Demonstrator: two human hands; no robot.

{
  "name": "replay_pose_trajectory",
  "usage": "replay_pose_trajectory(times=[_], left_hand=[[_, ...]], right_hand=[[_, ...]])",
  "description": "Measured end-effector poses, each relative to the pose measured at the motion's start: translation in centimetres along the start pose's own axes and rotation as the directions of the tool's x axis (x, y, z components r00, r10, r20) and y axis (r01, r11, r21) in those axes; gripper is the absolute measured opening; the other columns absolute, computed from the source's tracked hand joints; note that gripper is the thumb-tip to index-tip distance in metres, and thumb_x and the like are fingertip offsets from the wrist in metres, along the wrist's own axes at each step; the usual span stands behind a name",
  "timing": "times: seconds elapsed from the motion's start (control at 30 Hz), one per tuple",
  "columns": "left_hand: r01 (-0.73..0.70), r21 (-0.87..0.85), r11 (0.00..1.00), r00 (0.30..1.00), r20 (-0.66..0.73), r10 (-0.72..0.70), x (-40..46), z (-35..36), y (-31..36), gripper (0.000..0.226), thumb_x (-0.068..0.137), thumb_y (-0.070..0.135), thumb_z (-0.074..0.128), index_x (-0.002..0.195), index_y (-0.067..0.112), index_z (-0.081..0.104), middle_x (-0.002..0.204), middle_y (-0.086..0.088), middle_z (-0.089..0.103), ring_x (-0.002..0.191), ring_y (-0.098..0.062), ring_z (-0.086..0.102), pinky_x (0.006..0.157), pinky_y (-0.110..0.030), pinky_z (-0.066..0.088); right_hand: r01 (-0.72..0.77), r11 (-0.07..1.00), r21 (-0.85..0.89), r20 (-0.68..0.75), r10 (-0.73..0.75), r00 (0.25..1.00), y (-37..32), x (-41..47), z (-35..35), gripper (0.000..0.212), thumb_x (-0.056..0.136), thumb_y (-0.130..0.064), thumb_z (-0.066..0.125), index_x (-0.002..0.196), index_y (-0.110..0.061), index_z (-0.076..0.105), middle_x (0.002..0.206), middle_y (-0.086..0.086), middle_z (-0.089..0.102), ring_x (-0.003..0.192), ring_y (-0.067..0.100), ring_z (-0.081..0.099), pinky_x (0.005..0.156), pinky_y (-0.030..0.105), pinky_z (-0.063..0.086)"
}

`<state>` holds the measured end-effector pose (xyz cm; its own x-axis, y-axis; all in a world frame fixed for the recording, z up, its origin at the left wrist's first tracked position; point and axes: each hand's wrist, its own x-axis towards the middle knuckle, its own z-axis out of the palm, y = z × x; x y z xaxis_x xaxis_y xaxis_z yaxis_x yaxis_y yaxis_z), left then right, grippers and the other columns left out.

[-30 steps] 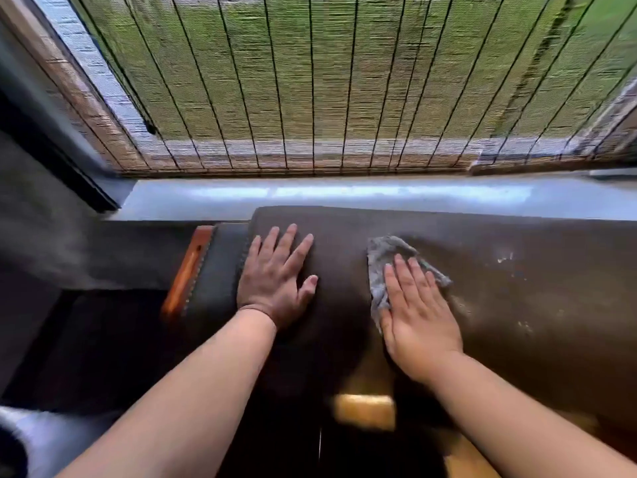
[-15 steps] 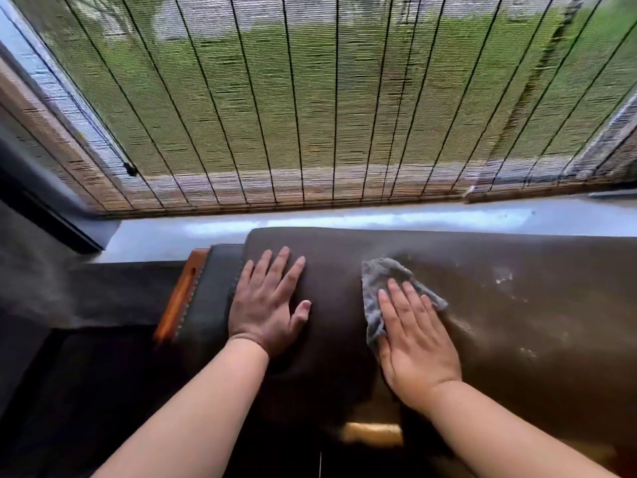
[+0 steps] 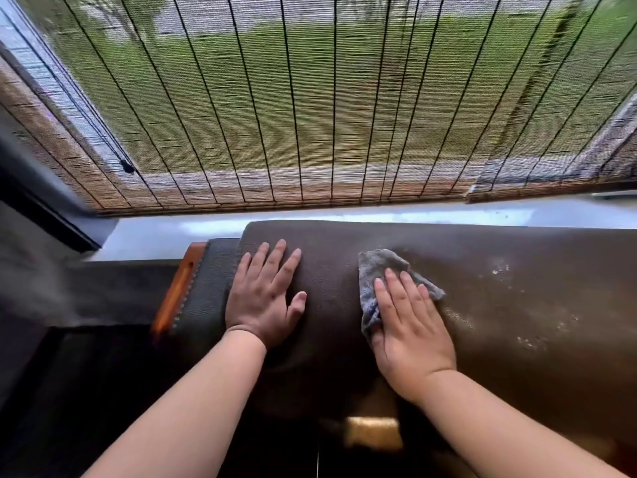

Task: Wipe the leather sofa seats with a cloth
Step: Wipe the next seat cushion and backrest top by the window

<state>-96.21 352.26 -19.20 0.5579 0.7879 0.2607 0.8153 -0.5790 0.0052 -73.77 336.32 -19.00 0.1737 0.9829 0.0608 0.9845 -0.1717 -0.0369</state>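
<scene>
A dark brown leather sofa cushion [image 3: 517, 305] stretches across the middle of the view, its top edge near a window sill. Pale dusty specks show on its right part. A crumpled grey cloth [image 3: 382, 267] lies on the leather. My right hand [image 3: 410, 326] presses flat on the cloth with straight fingers, covering its lower half. My left hand [image 3: 263, 294] rests flat on the bare leather to the left, fingers spread, holding nothing.
An orange wooden armrest edge [image 3: 177, 288] and a darker stitched panel [image 3: 206, 288] border the cushion on the left. Behind runs a pale sill [image 3: 172, 232] under a woven bamboo blind [image 3: 310, 98]. A dark floor area lies lower left.
The view has tilted up, so both hands sit lower in frame. My right hand and the cloth have slid slightly toward the cushion's top edge. The left hand stays flat in place.
</scene>
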Motion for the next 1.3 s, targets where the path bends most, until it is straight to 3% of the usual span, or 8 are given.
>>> replay_pose_trajectory(times=[0.1, 0.27, 0.4, 0.5, 0.73, 0.97, 1.17, 1.3], left_hand=[[0.0, -0.012, 1.0, 1.0, -0.02, 0.0, 0.1, 0.1, -0.1, 0.076, 0.089, 0.056, 0.042, 0.156, 0.023, 0.05, 0.163, -0.011, 0.045, 0.149, -0.039, 0.043, 0.123, -0.054, 0.024], [-0.016, 0.006, 1.0, 1.0, -0.023, 0.016, 0.3, 0.6, -0.4, 0.077, 0.087, 0.054, 0.043, 0.153, 0.016, 0.053, 0.162, -0.01, 0.045, 0.147, -0.038, 0.045, 0.122, -0.051, 0.023], [0.018, 0.008, 1.0, 1.0, -0.002, -0.018, 0.2, 0.6, -0.1, 0.079, 0.086, 0.054, 0.043, 0.158, 0.022, 0.046, 0.166, -0.008, 0.041, 0.152, -0.034, 0.038, 0.126, -0.051, 0.02], [0.027, 0.009, 1.0, 1.0, -0.005, -0.027, 0.3, 0.4, -0.1, 0.079, 0.086, 0.053, 0.043, 0.158, 0.021, 0.047, 0.165, -0.008, 0.041, 0.152, -0.034, 0.039, 0.126, -0.05, 0.018], [-0.011, 0.021, 1.0, 1.0, 0.003, 0.011, 0.4, 0.5, -0.4, 0.077, 0.088, 0.054, 0.042, 0.157, 0.019, 0.048, 0.164, -0.01, 0.044, 0.149, -0.037, 0.043, 0.124, -0.052, 0.022], [0.031, 0.011, 0.999, 0.997, 0.066, -0.031, 0.4, 0.1, -0.2, 0.08, 0.087, 0.056, 0.039, 0.16, 0.023, 0.042, 0.168, -0.007, 0.037, 0.154, -0.035, 0.034, 0.127, -0.054, 0.021], [0.012, 0.01, 1.0, 0.997, 0.072, -0.013, 0.4, 0.2, -0.3, 0.08, 0.088, 0.055, 0.039, 0.159, 0.02, 0.044, 0.166, -0.01, 0.04, 0.152, -0.036, 0.038, 0.125, -0.057, 0.024], [0.022, 0.028, 0.999, 0.996, 0.088, -0.024, 0.5, 0.2, -0.3, 0.081, 0.088, 0.056, 0.036, 0.161, 0.022, 0.041, 0.168, -0.007, 0.036, 0.154, -0.034, 0.034, 0.127, -0.055, 0.021]], right_hand=[[-0.048, 0.997, 0.067, 0.132, 0.039, 0.99, -2.8, 4.0, -2.7, 0.07, 0.104, -0.047, 0.024, 0.167, -0.019, 0.013, 0.174, 0.011, 0.002, 0.16, 0.033, -0.001, 0.129, 0.044, -0.005], [0.183, 0.971, 0.151, 0.242, -0.216, 0.946, -7.6, 8.7, -4.1, 0.066, 0.108, -0.052, 0.02, 0.166, -0.027, 0.001, 0.173, 0.002, -0.013, 0.159, 0.025, -0.015, 0.128, 0.043, -0.01], [-0.142, 0.989, 0.046, 0.236, 0.128, 0.963, 2.7, 8.9, -5.0, 0.07, 0.103, -0.048, 0.011, 0.166, -0.02, 0.009, 0.174, 0.007, -0.001, 0.16, 0.029, -0.001, 0.13, 0.047, 0.003], [-0.39, 0.921, -0.01, 0.261, 0.379, 0.888, 7.4, 9.2, -5.9, 0.069, 0.105, -0.047, 0.017, 0.166, -0.016, 0.008, 0.174, 0.012, 0.0, 0.16, 0.034, 0.002, 0.129, 0.051, 0.007], [0.117, 0.979, 0.165, 0.283, -0.161, 0.946, -5.3, 9.4, -5.1, 0.066, 0.107, -0.051, 0.021, 0.167, -0.028, 0.004, 0.174, 0.003, -0.009, 0.16, 0.026, -0.01, 0.128, 0.044, -0.008], [-0.328, 0.945, 0.002, 0.217, 0.32, 0.922, 4.7, 7.4, -5.1, 0.071, 0.103, -0.051, 0.019, 0.166, -0.019, 0.012, 0.174, 0.012, 0.004, 0.159, 0.034, 0.005, 0.129, 0.05, 0.007], [0.065, 0.992, 0.104, 0.243, -0.089, 0.966, -4.3, 4.8, -4.2, 0.082, 0.09, -0.059, 0.001, 0.166, -0.03, 0.004, 0.174, 0.004, -0.006, 0.16, 0.028, -0.009, 0.129, 0.046, -0.007], [-0.074, 0.996, 0.058, 0.178, 0.063, 0.982, 3.7, 4.3, -4.2, 0.081, 0.092, -0.06, 0.009, 0.166, -0.028, 0.013, 0.174, 0.002, 0.004, 0.161, 0.023, 0.001, 0.13, 0.04, -0.001]])
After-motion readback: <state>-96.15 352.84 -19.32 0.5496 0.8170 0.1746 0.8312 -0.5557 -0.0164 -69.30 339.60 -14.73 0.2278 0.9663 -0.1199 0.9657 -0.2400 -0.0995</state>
